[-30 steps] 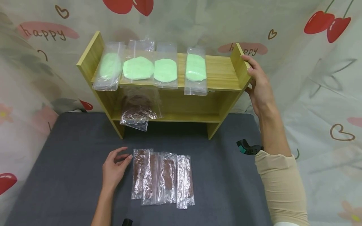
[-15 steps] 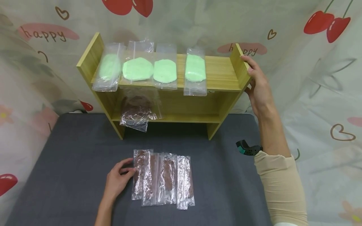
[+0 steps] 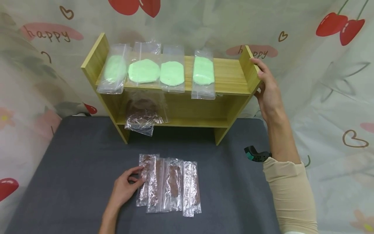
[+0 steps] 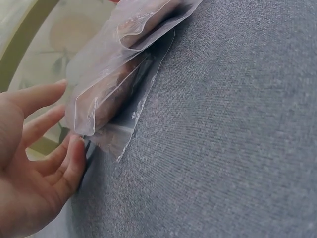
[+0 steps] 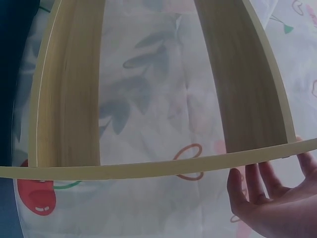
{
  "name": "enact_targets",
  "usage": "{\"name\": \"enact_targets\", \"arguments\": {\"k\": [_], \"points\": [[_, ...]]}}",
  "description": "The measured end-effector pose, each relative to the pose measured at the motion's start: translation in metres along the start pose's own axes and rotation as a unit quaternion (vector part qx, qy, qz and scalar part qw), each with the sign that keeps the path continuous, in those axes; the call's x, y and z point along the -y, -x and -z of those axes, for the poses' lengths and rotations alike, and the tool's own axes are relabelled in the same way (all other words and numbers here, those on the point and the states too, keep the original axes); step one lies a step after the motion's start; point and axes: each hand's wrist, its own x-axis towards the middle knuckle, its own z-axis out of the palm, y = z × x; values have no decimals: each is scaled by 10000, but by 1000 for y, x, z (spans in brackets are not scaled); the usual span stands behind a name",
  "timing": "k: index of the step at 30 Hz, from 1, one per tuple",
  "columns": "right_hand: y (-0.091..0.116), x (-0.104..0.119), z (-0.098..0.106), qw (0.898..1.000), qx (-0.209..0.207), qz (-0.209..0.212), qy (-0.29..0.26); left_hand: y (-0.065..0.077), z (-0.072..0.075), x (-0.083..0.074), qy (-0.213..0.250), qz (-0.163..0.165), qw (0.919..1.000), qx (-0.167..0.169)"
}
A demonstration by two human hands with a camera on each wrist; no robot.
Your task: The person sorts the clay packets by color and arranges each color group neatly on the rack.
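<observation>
On the table several clear zip bags with flat brown contents lie in an overlapping row. My left hand (image 3: 124,188) reaches over the left edge of the leftmost brown bag (image 3: 149,160), its fingers loosely bent. In the left wrist view the fingertips are right at the end of a bag (image 4: 106,101), with space between thumb and fingers. At the upper right my right hand (image 3: 270,94) holds the side panel of a two-tier wooden shelf (image 3: 230,73). In the right wrist view its fingers (image 5: 255,183) touch the panel's outer face near one end.
Several bags with pale green slabs (image 3: 203,71) lie across the upper shelf, some overhanging its front edge. On the lower shelf, at the left, brown bags (image 3: 143,112) droop over the edge. Behind stands a printed curtain (image 3: 187,26); a grey cloth (image 3: 73,182) covers the table.
My left hand has moved right, from beside the row of brown bags to over the leftmost bag's edge. The right hand stays on the shelf panel.
</observation>
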Motion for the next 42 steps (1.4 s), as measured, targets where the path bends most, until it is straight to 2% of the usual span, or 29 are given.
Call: {"name": "enact_targets", "arguments": {"k": [5, 9, 19, 25, 31, 38, 42], "points": [[0, 0, 0, 10000, -9, 30, -60, -3, -4, -1, -434, -499, 9978, 37], [0, 0, 0, 10000, 17, 45, -81, -4, -5, -1, -652, -703, 9954, -11], [0, -1, -1, 10000, -5, 24, -51, -5, -6, -3, -650, -618, 9960, -62], [0, -1, -1, 10000, -47, 9, -45, -4, -5, -3, -382, -469, 9982, 35], [0, -1, -1, 10000, -60, 34, -47, -2, 3, 0, -127, -285, 9994, 127], [0, -2, -1, 10000, -71, 49, -41, -1, 13, 5, 5, -748, 9972, -75], [-1, -1, -1, 9999, -76, 30, -79, 1, 19, 7, 333, -772, 9965, 10]]}}
